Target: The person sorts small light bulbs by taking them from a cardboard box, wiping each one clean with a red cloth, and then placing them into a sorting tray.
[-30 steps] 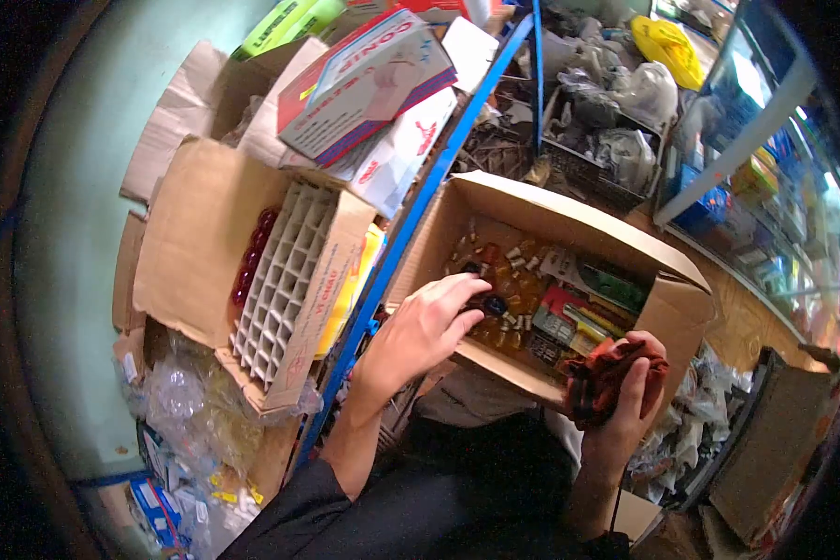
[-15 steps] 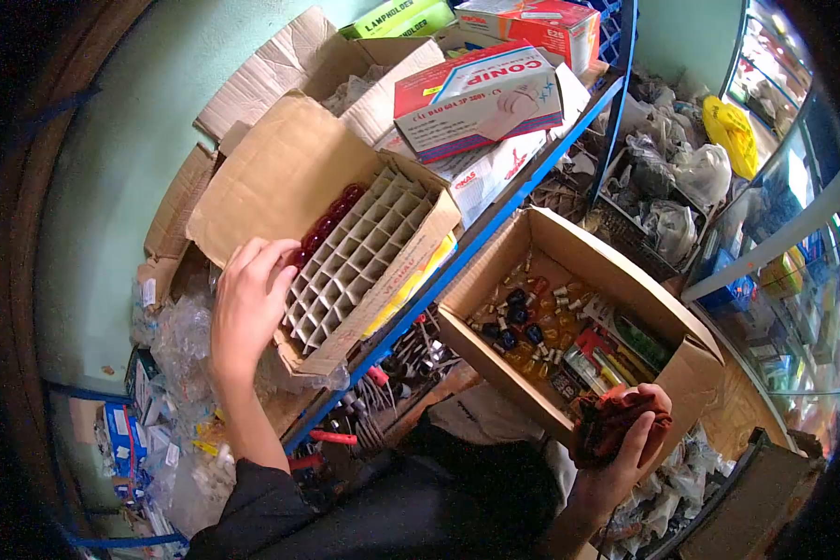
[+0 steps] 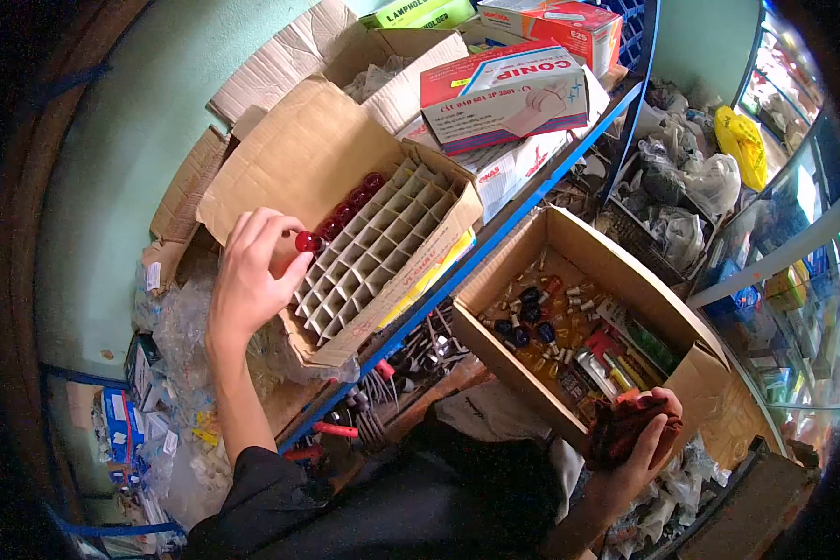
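My left hand (image 3: 258, 273) pinches a small red light bulb (image 3: 308, 242) at the near-left end of a divided carton (image 3: 341, 353). Several more red bulbs (image 3: 353, 201) stand in the row along its back side. The other cells of the cardboard divider (image 3: 383, 245) that I can see into hold no bulbs. Bunched in my right hand (image 3: 646, 453) is a dark reddish-brown cloth (image 3: 625, 431), above the near corner of an open cardboard box (image 3: 616, 255). Inside that box lie loose blue bulbs (image 3: 529, 313), amber bulbs (image 3: 562, 338) and packaged items (image 3: 616, 359).
A blue-edged shelf (image 3: 523, 183) runs diagonally under the carton. Behind it are a CONIP box (image 3: 504, 98), an orange box (image 3: 569, 28) and an open carton (image 3: 420, 58). Plastic bags (image 3: 191, 327) crowd the left; a glass case (image 3: 803, 308) stands at right.
My left hand has drawn a red bulb up from the end of the row, so it now shows between the fingers. My right hand still grips the cloth. The view has shifted slightly.
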The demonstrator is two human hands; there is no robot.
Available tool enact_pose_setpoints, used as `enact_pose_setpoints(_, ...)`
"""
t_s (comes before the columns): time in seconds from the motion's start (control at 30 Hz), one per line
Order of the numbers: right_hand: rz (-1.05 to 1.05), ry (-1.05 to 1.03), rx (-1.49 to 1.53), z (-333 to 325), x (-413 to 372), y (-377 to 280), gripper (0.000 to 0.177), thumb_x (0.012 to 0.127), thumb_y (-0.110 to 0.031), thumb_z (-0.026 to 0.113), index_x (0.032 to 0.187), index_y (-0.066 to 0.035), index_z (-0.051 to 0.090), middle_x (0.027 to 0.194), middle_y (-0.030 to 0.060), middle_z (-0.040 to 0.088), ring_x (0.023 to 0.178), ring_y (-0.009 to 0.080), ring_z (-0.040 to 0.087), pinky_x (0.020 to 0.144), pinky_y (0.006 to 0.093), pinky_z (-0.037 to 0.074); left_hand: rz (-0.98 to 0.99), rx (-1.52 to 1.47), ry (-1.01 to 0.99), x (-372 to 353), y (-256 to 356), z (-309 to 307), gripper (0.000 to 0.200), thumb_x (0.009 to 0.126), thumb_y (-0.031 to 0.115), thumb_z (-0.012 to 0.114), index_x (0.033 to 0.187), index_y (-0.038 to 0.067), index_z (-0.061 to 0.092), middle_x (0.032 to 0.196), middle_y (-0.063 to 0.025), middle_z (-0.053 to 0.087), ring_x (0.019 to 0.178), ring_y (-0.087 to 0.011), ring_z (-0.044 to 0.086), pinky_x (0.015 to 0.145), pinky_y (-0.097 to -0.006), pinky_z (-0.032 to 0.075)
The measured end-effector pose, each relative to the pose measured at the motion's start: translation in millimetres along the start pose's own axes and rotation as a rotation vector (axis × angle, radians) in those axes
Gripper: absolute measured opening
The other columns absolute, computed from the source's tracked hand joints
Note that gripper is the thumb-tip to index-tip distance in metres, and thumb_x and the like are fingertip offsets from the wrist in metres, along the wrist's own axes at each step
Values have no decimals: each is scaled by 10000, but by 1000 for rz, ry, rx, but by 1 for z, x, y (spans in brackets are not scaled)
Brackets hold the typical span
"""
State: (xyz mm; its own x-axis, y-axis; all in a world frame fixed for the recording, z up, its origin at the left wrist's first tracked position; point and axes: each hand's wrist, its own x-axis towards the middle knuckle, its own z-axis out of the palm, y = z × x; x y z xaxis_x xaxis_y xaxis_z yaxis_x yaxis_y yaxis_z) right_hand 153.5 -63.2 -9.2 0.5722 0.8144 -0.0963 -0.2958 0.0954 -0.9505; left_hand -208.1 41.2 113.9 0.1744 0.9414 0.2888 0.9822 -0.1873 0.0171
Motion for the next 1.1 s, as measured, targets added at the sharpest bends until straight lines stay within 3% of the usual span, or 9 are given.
enact_pose_setpoints(0.17, 50, -53, 77, -6, 5, 4, 336, 1038, -355, 463, 1198, -62, 503, 1003, 97, 601, 815, 185, 633, 647, 352, 588, -92, -631, 224, -13, 10, -8, 321, 809, -27, 595, 1126, -7, 551, 1104, -163, 668, 1052, -204, 642, 969, -339, 481)
enact_pose_setpoints(0.27, 147, -278, 669, -14, 14, 19, 387, 1043, -379, 434, 1262, -65, 489, 1063, 111, 590, 931, 242, 631, 775, 457, 576, -106, -1111, 307, -22, 43, 5, 382, 806, -22, 583, 1178, 0, 502, 1086, -190, 659, 1008, -225, 644, 949, -343, 495)
enact_pose_setpoints(0.43, 317, -300, 863, 10, 14, -1, 503, 1052, -418, 365, 1391, -55, 441, 1280, 155, 559, 1209, 337, 559, 989, 514, 487, -213, -1733, 110, -35, 126, 50, 506, 849, 276, 660, 1206, 4, 427, 1007, -194, 622, 914, -248, 642, 831, -367, 536)
enact_pose_setpoints(0.67, 441, -373, 805, 5, 9, 9, 569, 984, -401, 416, 1390, -1, 395, 1349, 226, 522, 1247, 374, 528, 1066, 527, 415, -257, -1863, -307, -56, 180, 91, 485, 887, 275, 709, 1210, 14, 459, 975, -152, 649, 856, -182, 631, 796, -293, 500)
enact_pose_setpoints(0.83, 473, -395, 693, -3, 2, 11, 674, 894, -306, 534, 1459, -6, 321, 1424, 245, 456, 1331, 341, 469, 1134, 447, 345, -196, -1729, -332, -55, 190, 96, 459, 851, 133, 786, 1192, 15, 501, 1054, -110, 642, 955, -161, 636, 882, -289, 496)
enact_pose_setpoints(0.97, 252, -415, 497, 4, -5, 14, 828, 832, -350, 626, 1470, 36, 265, 1494, 239, 362, 1393, 351, 380, 1159, 483, 300, -35, -1504, -211, -61, 195, 113, 438, 833, 129, 804, 1163, 6, 544, 1059, -99, 642, 958, -167, 637, 860, -302, 512)
enact_pose_setpoints(1.0, 230, -404, 487, 6, -12, 11, 812, 827, -281, 692, 1457, 17, 276, 1490, 225, 366, 1389, 338, 387, 1160, 469, 290, 22, -1454, -164, -62, 199, 116, 433, 832, 133, 805, 1158, 4, 552, 1058, -97, 642, 955, -168, 637, 854, -302, 515)
enact_pose_setpoints(1.07, 127, -483, 257, 8, -17, -8, 765, 831, -218, 733, 1427, -10, 301, 1479, 216, 374, 1387, 320, 389, 1151, 443, 291, -23, -1537, -136, -61, 204, 119, 420, 810, 133, 821, 1130, -6, 587, 1055, -105, 642, 948, -172, 631, 835, -294, 515)
enact_pose_setpoints(1.1, -31, -497, 136, 5, -16, -5, 591, 894, -78, 705, 1365, -40, 351, 1400, 189, 477, 1299, 247, 481, 915, 334, 497, 15, -1525, -124, -57, 203, 120, 419, 806, 134, 823, 1126, -8, 593, 1054, -110, 642, 947, -174, 630, 831, -292, 514)
